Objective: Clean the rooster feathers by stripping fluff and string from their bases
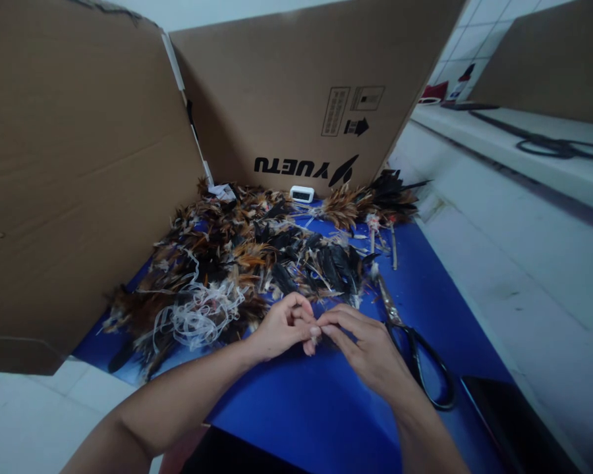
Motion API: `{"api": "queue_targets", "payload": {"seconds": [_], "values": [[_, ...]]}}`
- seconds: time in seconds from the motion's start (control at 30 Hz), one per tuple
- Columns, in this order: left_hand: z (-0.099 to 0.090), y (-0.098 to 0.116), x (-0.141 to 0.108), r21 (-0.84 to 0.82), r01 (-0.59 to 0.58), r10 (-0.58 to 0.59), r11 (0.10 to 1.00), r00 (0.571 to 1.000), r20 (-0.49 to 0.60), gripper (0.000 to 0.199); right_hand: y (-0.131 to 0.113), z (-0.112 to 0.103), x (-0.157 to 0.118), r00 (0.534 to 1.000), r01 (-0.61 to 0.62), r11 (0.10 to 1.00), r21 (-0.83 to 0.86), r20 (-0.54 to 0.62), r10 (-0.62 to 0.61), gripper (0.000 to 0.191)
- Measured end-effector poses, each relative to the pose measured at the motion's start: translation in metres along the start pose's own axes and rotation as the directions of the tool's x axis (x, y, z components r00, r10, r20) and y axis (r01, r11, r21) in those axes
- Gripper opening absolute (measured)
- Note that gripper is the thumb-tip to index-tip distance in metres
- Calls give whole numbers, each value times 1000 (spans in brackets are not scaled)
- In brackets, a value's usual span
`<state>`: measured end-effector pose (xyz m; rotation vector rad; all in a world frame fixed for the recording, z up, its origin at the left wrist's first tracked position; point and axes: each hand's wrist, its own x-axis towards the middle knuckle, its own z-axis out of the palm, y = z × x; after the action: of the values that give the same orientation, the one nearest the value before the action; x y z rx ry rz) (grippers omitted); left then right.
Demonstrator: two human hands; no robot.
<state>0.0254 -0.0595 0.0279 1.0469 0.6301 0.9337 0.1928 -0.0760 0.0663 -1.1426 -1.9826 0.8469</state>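
Note:
Above the near part of the blue tabletop (296, 401), my left hand (287, 327) and my right hand (363, 339) meet at their fingertips. Both are closed in a pinch around something small and pale, too small to name. Just beyond them spreads a loose heap of brown and black feathers (250, 255). A tangle of thin white translucent ribbon (202, 317) lies on the heap, left of my left hand. Black-handled scissors (409, 336) rest beside my right hand, their blades pointing away from me.
Cardboard panels (286, 79) stand at the back and left. A small white digital clock (301, 194) sits at the back, near feather bundles (346, 207) and sticks (394, 247). A dark flat device (514, 421) lies front right. Another pair of scissors (548, 141) rests on the ledge.

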Motion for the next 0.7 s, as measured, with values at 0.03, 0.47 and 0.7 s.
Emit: {"api": "queue_targets", "payload": {"seconds": [0.03,0.47,0.7], "values": [[0,0,0,2,1,-1,1000,1000,4,38,0,0,0,1000,-2,1000,0,-7,2,20],[1,3,1,-81,28,-32,996,998,-49,37,7,2,-2,983,-157,987,-22,-96,154,8],[0,3,1,-112,35,-38,993,999,-30,37,9,4,-1,980,-163,986,46,-107,167,4]]}}
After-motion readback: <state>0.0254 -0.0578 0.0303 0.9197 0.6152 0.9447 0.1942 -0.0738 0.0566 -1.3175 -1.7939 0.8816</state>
